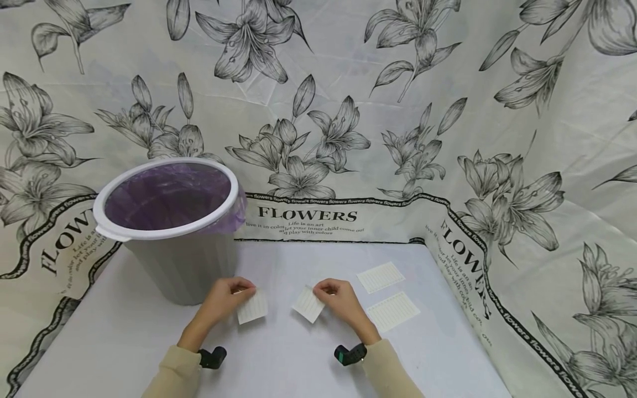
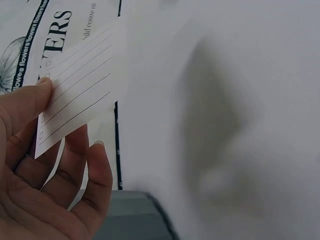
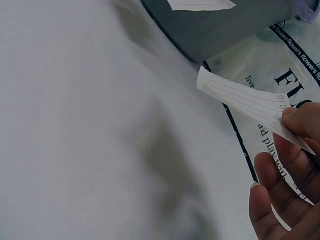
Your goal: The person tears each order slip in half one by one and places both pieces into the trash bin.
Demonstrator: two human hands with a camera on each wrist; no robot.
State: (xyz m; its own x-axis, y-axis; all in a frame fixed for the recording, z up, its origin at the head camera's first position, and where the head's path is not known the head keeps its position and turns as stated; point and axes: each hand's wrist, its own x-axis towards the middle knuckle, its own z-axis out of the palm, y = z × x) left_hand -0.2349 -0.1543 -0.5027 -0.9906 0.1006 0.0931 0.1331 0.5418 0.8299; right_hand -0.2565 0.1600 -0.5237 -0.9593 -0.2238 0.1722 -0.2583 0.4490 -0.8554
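Observation:
My left hand (image 1: 222,299) pinches a small piece of white lined paper (image 1: 253,307) between thumb and fingers, just right of the bin's base. The left wrist view shows ruled lines and small checkboxes on this piece (image 2: 80,85). In my right hand (image 1: 344,302), thumb and finger grip a similar lined piece (image 1: 309,304) by its checkbox side. That piece (image 3: 245,97) bends slightly in the right wrist view. The two pieces are apart, both held over the white table. At the top of the right wrist view, the left hand's piece (image 3: 202,4) has an uneven edge.
A grey bin (image 1: 186,271) with a white rim and purple liner (image 1: 171,193) stands at the back left. Two lined paper sheets, one farther back (image 1: 381,277) and one nearer (image 1: 395,311), lie right of my right hand. Flower-printed cloth (image 1: 308,166) surrounds the table (image 1: 278,365).

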